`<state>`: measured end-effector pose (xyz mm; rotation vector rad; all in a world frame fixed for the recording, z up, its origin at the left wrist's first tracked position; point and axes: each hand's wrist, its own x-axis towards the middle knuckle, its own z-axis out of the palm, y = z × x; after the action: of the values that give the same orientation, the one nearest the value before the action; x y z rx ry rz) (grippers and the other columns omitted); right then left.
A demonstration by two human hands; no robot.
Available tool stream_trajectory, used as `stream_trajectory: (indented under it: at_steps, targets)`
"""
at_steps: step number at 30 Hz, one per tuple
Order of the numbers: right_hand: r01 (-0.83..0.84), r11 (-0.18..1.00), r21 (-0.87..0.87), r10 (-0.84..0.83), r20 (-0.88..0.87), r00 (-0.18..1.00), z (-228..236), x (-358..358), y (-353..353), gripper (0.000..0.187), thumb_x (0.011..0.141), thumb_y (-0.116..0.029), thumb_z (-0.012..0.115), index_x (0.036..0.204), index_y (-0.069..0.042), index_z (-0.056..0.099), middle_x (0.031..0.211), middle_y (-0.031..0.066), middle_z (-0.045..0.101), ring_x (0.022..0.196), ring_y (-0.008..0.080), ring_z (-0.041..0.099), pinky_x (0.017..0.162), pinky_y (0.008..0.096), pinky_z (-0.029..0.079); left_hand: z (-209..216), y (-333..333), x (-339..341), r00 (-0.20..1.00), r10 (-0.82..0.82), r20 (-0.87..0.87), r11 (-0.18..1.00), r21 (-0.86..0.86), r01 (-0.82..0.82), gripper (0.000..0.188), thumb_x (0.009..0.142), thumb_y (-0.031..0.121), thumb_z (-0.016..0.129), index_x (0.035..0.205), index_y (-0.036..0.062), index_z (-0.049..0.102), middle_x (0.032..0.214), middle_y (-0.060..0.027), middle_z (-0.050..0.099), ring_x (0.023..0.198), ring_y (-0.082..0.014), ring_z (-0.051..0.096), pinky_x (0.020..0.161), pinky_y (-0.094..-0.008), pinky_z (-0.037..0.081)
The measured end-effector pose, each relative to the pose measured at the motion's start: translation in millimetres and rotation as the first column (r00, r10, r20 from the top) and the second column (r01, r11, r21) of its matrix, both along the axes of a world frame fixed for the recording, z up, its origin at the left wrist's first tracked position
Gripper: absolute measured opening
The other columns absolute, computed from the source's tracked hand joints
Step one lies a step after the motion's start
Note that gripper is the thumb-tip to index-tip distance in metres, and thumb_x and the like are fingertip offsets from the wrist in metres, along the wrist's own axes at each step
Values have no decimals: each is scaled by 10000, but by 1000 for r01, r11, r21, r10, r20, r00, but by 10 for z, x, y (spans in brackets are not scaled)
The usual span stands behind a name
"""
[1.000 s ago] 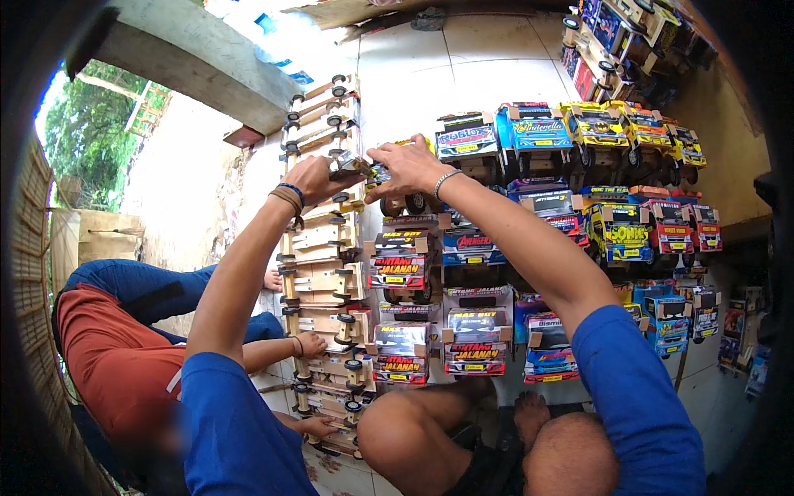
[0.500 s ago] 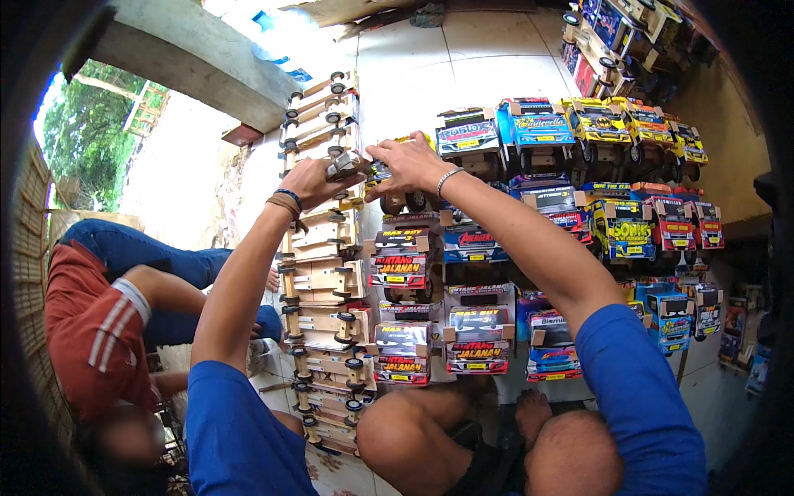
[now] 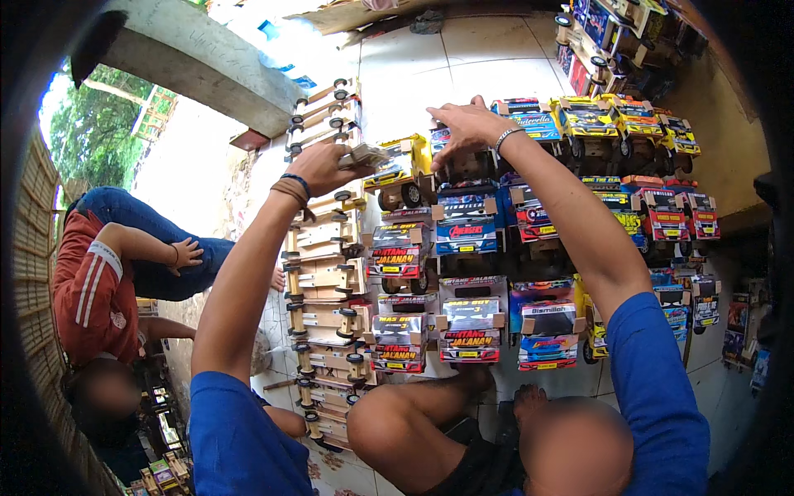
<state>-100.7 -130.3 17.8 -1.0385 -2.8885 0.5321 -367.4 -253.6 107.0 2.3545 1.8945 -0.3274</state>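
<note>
My left hand (image 3: pixel 324 169) is closed around a small clear, shiny object (image 3: pixel 364 155), possibly plastic; its exact kind is unclear. Close beside it stands a yellow toy truck (image 3: pixel 399 168) with black wheels, at the far left end of the truck rows. My right hand (image 3: pixel 475 128) is spread over the neighbouring toy truck, hiding most of it; whether the fingers touch it I cannot tell. A blue toy truck (image 3: pixel 466 231) stands nearer to me, below that hand. Under my left forearm runs a column of wooden toy chassis (image 3: pixel 322 281) with wheels showing.
Rows of printed toy trucks (image 3: pixel 393 252) fill the tiled floor (image 3: pixel 405 62) before me. More toys are stacked (image 3: pixel 608 41) at the far right. A person in a red shirt (image 3: pixel 103 289) sits at the left. A concrete beam (image 3: pixel 194 66) crosses the far left.
My right hand has moved right, from the yellow truck to the one beside it. My left hand keeps the shiny object. The seated person's hand now rests on their leg.
</note>
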Motion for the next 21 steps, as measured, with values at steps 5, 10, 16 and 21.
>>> stream_trajectory:
  at_steps: [5,10,16,21]
  targets:
    - [10,999,-36,-11,-38,999,-80,86,27,1144,552,-776,764,1452,-148,440,1325,117,603,1247,289,562,1033,595,269,-88,272,374,1000,-12,25,999,-48,13,511,819,508,707,910,5,703,777,-248,676,762,-396,678,742,-473,531]
    - [15,1000,-14,-16,-51,999,-115,95,21,1036,585,-765,755,1381,-146,516,1274,119,621,1207,296,586,1026,627,273,-153,543,568,1000,-14,2,998,-56,14,617,808,612,677,970,19,719,834,-261,690,809,-403,682,774,-474,544]
    - [18,999,-50,-22,-75,997,-119,105,21,936,582,-733,782,1284,-147,586,1220,115,634,1195,292,586,1004,616,275,-150,680,694,1000,-21,13,992,-123,22,738,779,711,659,945,-6,716,790,-254,688,741,-367,683,708,-472,517]
    - [32,998,-60,-36,-82,996,-127,101,21,928,553,-748,783,1248,-162,601,1201,109,639,1179,295,592,997,613,289,-140,742,745,998,-20,-53,989,-145,12,799,753,775,625,932,2,722,778,-246,687,741,-365,685,699,-468,519]
